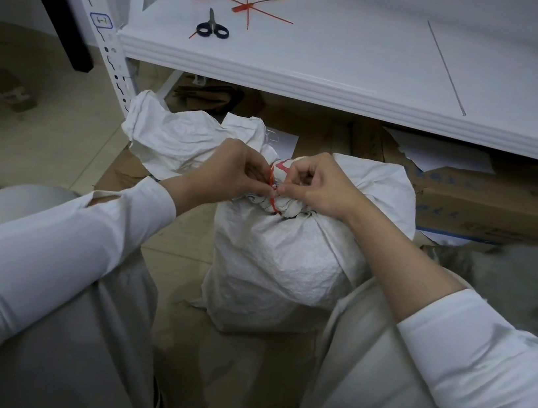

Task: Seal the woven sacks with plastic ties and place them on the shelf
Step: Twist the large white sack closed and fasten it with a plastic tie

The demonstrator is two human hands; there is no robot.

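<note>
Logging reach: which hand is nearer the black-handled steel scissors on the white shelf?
Left. The left hand is below the black-handled scissors, slightly right; the right hand lies farther right.

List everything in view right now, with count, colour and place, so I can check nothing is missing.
front sack: one, white, on the floor between the person's knees, neck gathered
tie in use: one, red, looped round the front sack's neck
second sack: one, white, crumpled, behind and left of the front sack
loose ties: several, red, scattered on the shelf's left part
scissors: one, dark handles, on the shelf just in front of the loose ties
shelf: one, white, above and behind the sacks
cardboard box: at least one, brown, under the shelf at right
left hand: white sleeve, pinches the tie in use
right hand: white sleeve, pinches the tie in use
</note>
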